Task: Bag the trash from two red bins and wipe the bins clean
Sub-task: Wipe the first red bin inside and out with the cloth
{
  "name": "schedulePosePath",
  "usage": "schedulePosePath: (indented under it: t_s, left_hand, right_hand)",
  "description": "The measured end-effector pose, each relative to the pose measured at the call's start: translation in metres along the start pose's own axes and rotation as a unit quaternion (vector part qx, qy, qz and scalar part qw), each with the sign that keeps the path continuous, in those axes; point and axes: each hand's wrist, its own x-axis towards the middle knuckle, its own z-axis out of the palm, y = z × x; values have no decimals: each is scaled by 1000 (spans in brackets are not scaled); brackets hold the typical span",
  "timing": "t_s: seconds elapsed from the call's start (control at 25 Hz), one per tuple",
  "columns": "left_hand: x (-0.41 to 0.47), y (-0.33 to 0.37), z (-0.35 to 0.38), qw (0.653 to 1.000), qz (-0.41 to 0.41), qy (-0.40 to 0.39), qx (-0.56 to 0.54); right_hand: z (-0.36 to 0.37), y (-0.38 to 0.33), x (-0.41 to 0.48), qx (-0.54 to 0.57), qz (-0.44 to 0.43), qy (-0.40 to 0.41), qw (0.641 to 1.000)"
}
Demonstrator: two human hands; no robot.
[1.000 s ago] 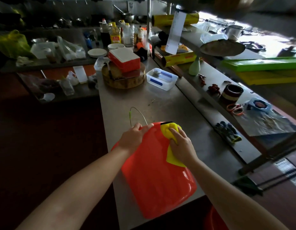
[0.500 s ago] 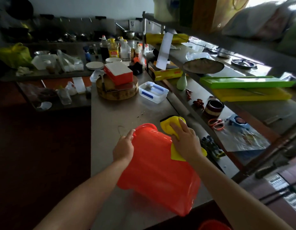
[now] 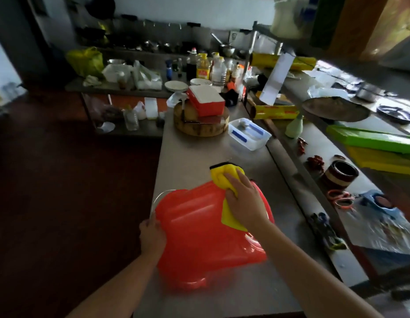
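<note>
A red plastic bin [image 3: 199, 235] lies on its side on the steel counter [image 3: 199, 154], its outer wall facing up. My right hand [image 3: 244, 199] presses a yellow cloth [image 3: 224, 180] flat against the bin's far upper wall, near the bottom corner. My left hand [image 3: 151, 235] grips the bin's left edge by the thin wire handle [image 3: 160, 195]. A second red bin is not in view.
Beyond the bin stand a clear plastic box [image 3: 248, 134], a round wooden chopping block [image 3: 200, 121] with a red-and-white container [image 3: 206, 99], and several bottles [image 3: 204, 66]. A lower shelf on the right holds a small pot [image 3: 341, 173], scissors [image 3: 340, 198] and green and yellow boards [image 3: 371, 138]. Dark floor lies left.
The bin has turned and shifted left on the counter. My left hand slid from its top corner down to the left edge. My right hand with the cloth stayed on the upper wall.
</note>
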Motion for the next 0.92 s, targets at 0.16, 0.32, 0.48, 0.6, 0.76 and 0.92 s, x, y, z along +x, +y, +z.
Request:
schedulePosePath:
  t_s: [0.16, 0.32, 0.48, 0.6, 0.76, 0.92]
  left_hand:
    - [-15, -14, -12, 999, 35, -2, 29]
    - [-22, -15, -36, 969, 80, -13, -231]
    - [-23, -26, -54, 971, 39, -83, -223]
    - [-27, -20, -61, 968, 73, -94, -220]
    - [-39, -11, -54, 971, 119, -106, -178]
    - [-51, -19, -53, 965, 258, -11, 41]
  right_hand:
    - [50, -44, 5, -25, -20, -39, 999]
    - [90, -58, -7, -85, -9, -94, 992]
    - [107, -64, -13, -128, -17, -107, 986]
    - [114, -73, -9, -130, -12, -103, 986]
    - [128, -87, 1, -173, 12, -137, 975]
    - [140, -88, 2, -183, -20, -120, 976]
